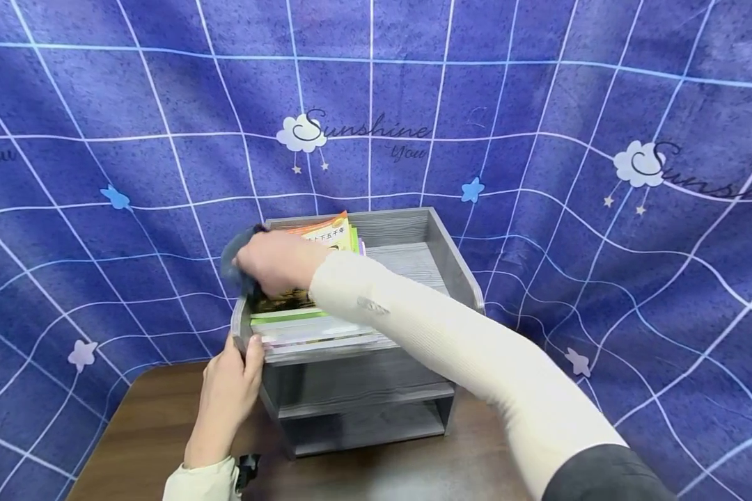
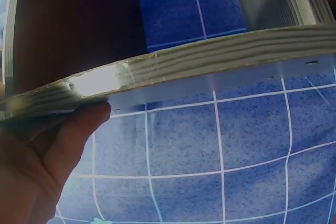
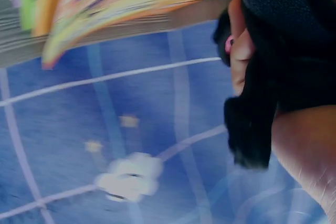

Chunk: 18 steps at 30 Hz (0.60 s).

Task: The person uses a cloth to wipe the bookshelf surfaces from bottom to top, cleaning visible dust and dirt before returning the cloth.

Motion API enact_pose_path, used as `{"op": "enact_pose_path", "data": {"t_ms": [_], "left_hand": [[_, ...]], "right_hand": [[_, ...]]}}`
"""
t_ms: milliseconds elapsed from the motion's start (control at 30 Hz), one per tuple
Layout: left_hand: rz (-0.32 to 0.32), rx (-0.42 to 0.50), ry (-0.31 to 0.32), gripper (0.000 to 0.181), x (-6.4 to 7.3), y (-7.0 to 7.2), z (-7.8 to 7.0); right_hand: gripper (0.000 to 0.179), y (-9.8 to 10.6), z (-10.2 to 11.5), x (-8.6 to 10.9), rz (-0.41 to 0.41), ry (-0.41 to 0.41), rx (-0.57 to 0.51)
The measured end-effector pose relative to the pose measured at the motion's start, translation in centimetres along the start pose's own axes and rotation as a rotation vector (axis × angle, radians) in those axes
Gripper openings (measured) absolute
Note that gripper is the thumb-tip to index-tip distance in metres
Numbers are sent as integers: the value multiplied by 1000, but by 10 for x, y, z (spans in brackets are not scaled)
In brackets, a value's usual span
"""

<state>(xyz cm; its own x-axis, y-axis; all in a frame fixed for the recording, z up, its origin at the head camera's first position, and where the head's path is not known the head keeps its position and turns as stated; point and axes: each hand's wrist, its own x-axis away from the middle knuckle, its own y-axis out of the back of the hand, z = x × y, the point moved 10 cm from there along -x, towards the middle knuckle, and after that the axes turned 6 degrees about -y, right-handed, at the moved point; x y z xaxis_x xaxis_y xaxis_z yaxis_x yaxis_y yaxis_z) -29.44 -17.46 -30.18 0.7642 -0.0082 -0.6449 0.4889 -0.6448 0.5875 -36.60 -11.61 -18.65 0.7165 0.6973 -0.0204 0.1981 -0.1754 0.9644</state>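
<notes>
My right hand (image 1: 277, 261) grips a dark cloth (image 1: 229, 260) at the shelf's (image 1: 456, 261) left edge, which runs front-to-back beside books (image 1: 310, 328); my left hand (image 1: 228, 381) clasps its front-left corner.

I have a brown wooden worktop (image 1: 131, 424) below me, running along the bottom of the head view. On it, at the lower centre of the frame, stands a grey wood-grained shelf (image 1: 357, 381), its top tier holding books (image 1: 316, 330) towards the left, with two open tiers underneath.
</notes>
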Motion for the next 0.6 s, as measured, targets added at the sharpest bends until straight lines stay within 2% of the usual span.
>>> {"op": "enact_pose_path", "data": {"t_ms": [133, 200, 267, 400, 600], "left_hand": [[-24, 1, -47, 21, 0, 3, -2], [-28, 2, -74, 21, -1, 3, -5], [-36, -2, -82, 21, 0, 6, -5], [-36, -11, -33, 23, -2, 7, -2], [-12, -15, -4, 27, 2, 1, -1]], "right_hand": [[36, 6, 37, 40, -11, 102, 89], [47, 6, 45, 54, -20, 123, 101], [56, 6, 47, 56, -20, 131, 91], [56, 6, 26, 34, -27, 69, 18], [23, -9, -34, -19, 30, -122, -157]]}}
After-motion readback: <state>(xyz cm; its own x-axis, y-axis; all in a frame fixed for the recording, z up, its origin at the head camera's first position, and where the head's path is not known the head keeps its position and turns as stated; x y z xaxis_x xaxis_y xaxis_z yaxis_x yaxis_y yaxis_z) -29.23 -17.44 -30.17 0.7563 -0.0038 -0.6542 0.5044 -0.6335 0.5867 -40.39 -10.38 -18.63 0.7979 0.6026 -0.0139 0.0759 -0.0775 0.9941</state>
